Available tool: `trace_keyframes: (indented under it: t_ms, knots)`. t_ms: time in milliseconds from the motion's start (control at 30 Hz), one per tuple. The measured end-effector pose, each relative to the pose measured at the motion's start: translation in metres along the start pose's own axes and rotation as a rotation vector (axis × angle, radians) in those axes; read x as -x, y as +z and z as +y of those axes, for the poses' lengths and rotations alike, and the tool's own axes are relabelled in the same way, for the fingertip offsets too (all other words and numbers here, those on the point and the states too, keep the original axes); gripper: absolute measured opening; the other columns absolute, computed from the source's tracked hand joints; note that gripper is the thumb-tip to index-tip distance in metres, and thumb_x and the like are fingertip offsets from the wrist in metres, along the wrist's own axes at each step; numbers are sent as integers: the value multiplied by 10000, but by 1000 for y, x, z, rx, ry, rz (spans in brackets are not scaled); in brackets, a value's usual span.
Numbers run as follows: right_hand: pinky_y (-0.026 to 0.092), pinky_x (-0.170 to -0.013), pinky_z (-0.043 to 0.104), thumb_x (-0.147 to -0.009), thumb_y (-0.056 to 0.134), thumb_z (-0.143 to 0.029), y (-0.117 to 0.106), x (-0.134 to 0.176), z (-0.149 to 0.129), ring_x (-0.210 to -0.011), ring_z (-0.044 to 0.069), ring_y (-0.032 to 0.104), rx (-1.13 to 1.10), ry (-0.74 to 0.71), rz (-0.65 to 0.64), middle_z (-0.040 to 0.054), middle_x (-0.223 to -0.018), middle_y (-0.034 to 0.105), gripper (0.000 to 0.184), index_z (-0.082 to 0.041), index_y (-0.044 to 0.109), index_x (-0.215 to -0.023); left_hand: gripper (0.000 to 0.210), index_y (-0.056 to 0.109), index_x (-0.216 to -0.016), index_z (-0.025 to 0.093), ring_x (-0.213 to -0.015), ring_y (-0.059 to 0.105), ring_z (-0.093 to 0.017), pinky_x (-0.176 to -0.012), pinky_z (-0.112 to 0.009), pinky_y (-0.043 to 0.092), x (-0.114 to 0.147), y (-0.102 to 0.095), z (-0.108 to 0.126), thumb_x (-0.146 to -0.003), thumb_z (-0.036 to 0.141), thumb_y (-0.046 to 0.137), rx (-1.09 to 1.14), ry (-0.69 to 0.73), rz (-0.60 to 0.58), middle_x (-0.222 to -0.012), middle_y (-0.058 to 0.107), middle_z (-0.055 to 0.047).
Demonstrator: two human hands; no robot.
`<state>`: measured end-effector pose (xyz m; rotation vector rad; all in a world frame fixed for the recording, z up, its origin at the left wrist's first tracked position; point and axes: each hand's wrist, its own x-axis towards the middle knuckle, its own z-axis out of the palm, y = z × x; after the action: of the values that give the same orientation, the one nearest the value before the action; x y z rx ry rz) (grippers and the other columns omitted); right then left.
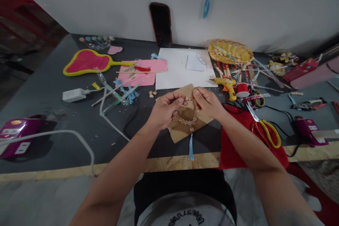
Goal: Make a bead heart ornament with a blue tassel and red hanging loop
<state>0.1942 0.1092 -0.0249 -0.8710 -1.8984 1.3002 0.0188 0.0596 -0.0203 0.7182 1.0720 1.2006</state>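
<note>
Both forearms reach forward, converging over the brown card [182,127] on the worktop [79,130]. Left hand [164,107] and right hand [208,102] pinch the bead string [188,120] above it, blue tassel [191,146] dangling nearer; yellow scissors [267,130] lie right.

Matt dark worktop [79,130] with raw plywood edge; pale beads [188,120] on rough brown cardboard [182,130]; glossy plastic glue gun [227,85]; woven basket [230,51]; red cloth [238,148].

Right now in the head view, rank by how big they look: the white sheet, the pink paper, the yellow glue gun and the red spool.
1. white sheet
2. pink paper
3. yellow glue gun
4. red spool, which sits right beside the glue gun
</note>
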Motion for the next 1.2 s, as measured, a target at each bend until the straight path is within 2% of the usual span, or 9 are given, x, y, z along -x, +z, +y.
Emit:
trace_keyframes:
  t_ms: [100, 200, 300, 367, 467, 567, 733, 1000, 1200]
  knots:
    - [399, -499, 235, -941, 491, -633, -7, -4, -1, -514, 86, 493, -120, 63, 81, -22, -702, 580, 440, -199, 553, -908, 451, 663, -783, 133, -379, 299, 8, -358, -148, 187, -2, -2, -2, -557, 423, 925, 43, 15, 18, -670, 684, -12]
    - [372, -467, 233, -887, 589, -615, -12, -5, -2, -487, 84, 472, -48, 115, 125, -26, -644, 568, 426, -192, 576, -838, 401, 664, -807, 143, -399, 284, 1, -370, -151, 191, -4, -4, -4, -593, 375, 912, 119, 31, 24, -681, 682, -12]
    - [362, -471, 224, -744, 762, -587, -11, -5, -1, -518, 82, 459, -17, 153, 102, -35, -621, 548, 443, -186, 572, -749, 356, 661, -813, 156, -440, 320, -14, -386, -138, 214, -5, -5, -2, -611, 322, 903, 207, 52, 41, -678, 663, -1]
    - [369, -467, 215, -686, 801, -597, -7, -4, -1, -538, 80, 472, -73, 191, 35, -29, -676, 581, 487, -177, 605, -835, 345, 656, -801, 160, -456, 334, -19, -390, -132, 224, -4, -5, 0, -610, 305, 903, 243, 63, 41, -673, 650, 6]
    - [370, -429, 206, -793, 657, -683, 2, -2, -3, -524, 77, 507, -146, 277, -120, -3, -767, 630, 539, -171, 603, -956, 351, 658, -795, 162, -455, 323, -19, -388, -131, 230, -3, -3, 2, -606, 316, 910, 247, 73, 18, -661, 642, 10]
    - [359, -408, 200, -862, 530, -725, 10, 1, -6, -504, 76, 506, -196, 302, -208, -15, -722, 591, 540, -186, 557, -870, 365, 660, -799, 156, -440, 300, -6, -388, -133, 235, -1, -1, 0, -616, 347, 911, 213, 72, -18, -675, 645, 7]
    - [344, -442, 191, -876, 569, -672, 12, 3, -7, -489, 58, 463, -211, 210, -154, -45, -656, 530, 494, -188, 528, -790, 444, 681, -915, 175, -429, 343, -11, -368, -155, 245, 0, 0, -6, -598, 369, 924, 107, 72, -19, -722, 616, 30]
    - [358, -457, 192, -891, 557, -669, 7, 3, -4, -479, 63, 455, -148, 177, -124, -51, -591, 510, 496, -188, 566, -772, 421, 651, -1050, 194, -497, 494, -70, -420, -180, 331, 0, -6, -9, -730, 403, 828, -160, 140, -84, -715, 649, 13]
    - [334, -407, 207, -823, 442, -836, 4, 1, -7, -444, 72, 466, -189, 334, -58, -8, -590, 556, 687, -174, 582, -703, 449, 594, -1043, 217, -472, 483, -79, -457, -203, 353, 5, -2, -3, -699, 372, 837, -169, 192, -20, -692, 650, 33]
